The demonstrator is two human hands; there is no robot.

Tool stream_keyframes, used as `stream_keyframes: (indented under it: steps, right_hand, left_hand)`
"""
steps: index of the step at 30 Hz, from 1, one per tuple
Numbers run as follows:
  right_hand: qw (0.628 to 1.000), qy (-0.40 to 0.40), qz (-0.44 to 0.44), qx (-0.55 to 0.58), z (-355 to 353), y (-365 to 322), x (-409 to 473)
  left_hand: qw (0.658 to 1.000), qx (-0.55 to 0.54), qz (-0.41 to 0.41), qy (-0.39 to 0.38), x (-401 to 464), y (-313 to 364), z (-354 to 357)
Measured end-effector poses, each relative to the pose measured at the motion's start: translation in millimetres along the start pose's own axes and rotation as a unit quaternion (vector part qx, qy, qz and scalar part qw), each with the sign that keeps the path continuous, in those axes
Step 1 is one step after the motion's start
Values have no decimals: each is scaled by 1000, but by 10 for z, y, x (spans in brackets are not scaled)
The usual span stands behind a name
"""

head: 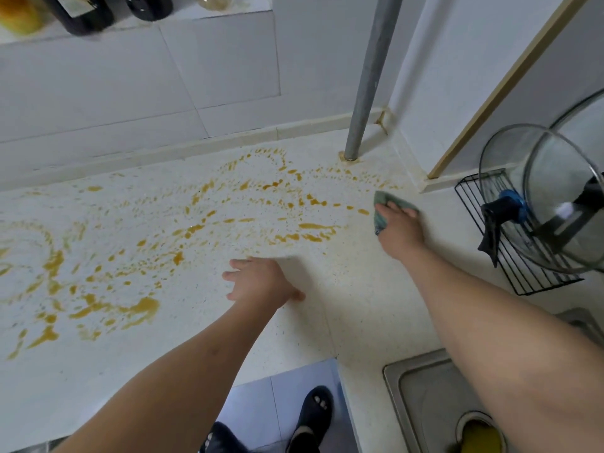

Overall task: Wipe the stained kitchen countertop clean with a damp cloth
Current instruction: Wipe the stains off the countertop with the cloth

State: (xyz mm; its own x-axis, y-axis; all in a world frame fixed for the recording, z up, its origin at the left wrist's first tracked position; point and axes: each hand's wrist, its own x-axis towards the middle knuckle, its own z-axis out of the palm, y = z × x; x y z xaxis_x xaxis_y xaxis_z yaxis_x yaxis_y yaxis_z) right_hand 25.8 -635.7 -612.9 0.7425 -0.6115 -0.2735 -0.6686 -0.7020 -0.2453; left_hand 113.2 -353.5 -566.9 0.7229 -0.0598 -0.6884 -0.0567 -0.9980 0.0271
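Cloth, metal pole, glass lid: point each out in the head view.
cloth (379,198): head view, on the green corner showing past the fingers.
metal pole (366,93): head view, mid-shaft against the wall.
glass lid (552,191): head view, on the dome, in the wire rack.

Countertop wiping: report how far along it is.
Done: the strip of countertop near the sink shows no orange streaks. In hand: the right hand presses the green cloth at the spill's right edge; the left hand rests flat. Left: orange stains across the middle and left.
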Motion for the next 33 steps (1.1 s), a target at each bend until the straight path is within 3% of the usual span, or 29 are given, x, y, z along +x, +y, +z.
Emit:
stream_keyframes:
  steps: [9,13,15,18,22,24,27,29,33]
  right_hand:
    - [984,-41,-147,96,294,-940,-445]
    - [969,-114,-184,119,331,-975,-763]
    - [962,-172,-160,139,246,-913,-806]
    - [928,-211,-48,304,-40,-782,-783]
    - [877,-93,70,465,-428,-428,-582]
    - [912,-38,108,395,-513,-202,-418]
    - [977,17,147,153,-498,88,-307]
    - [985,41,123,110,-462,172,-292]
    - [996,15,50,69,-231,72,-372]
  left_hand:
    - [1000,4,-2,-6,-39,-7,-21]
    - [998,-3,-62,-18,-28,60,-22]
    - [996,-17,-88,-20,-24,93,-26]
    - [997,-30,-71,-12,12,69,-2]
    - [1000,-5,1,-6,50,-2,25]
    - [1000,-1,12,-8,36,-11,8]
    - [1000,-1,23,-10,-6,-16,-20]
    - [1000,3,25,-7,-15,-17,-29]
    - [1000,11,23,-10,-42,-7,-52]
